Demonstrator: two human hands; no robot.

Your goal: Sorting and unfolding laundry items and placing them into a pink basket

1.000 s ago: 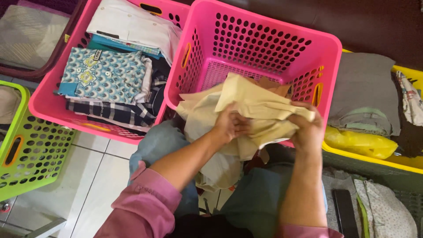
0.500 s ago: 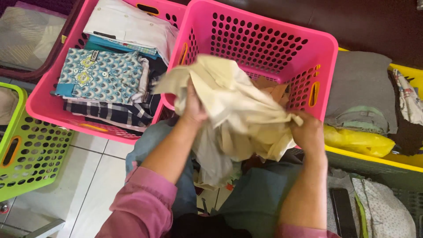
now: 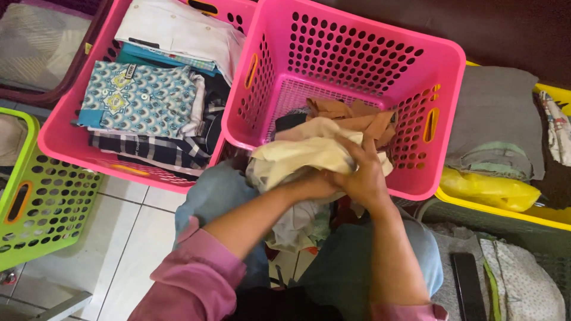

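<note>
Cream-coloured garment [image 3: 303, 157], soft and crumpled, bunched into a loose bundle just below the centre of the frame. Draped over the near rim of the pink perforated basket [image 3: 357, 56] that fills the upper middle, part of the cloth resting inside it against a tan folded garment [image 3: 357, 119], the rest hanging down outside the rim toward the lower centre. Gripped at its right end, where the folds gather tight. Surface plain, unpatterned, creased in broad folds, paler on the hanging part.
</note>
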